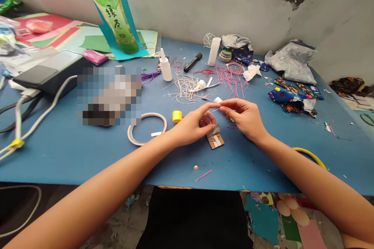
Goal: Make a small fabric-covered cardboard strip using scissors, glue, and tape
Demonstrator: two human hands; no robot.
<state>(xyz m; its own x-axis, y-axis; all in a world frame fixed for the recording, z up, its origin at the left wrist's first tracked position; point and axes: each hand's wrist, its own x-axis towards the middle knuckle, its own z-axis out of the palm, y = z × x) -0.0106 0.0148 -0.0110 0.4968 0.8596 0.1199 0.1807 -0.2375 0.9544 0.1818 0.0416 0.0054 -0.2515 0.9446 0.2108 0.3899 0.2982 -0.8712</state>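
Observation:
My left hand (pixel 195 124) has its thumb and curled fingers closed on a small cardboard piece (pixel 216 142) with grey cloth at its top and pale strips across it. The left index finger reaches out to the fingertips of my right hand (pixel 244 118), which are pinched together. What the right fingers hold is too small to make out. Just beyond the fingertips lies a small white object (pixel 217 100). A bit of yellow shows under the right hand, and a dark red thread loop (pixel 233 127) lies beside it.
A yellow cap (pixel 177 116), a tape roll (pixel 130 135) and a white glue bottle (pixel 166 69) stand left of my hands. Beyond are cream cords (pixel 187 87), pink cords (pixel 230 78) and a black marker (pixel 193 62). A bead (pixel 196 168) lies near the front edge.

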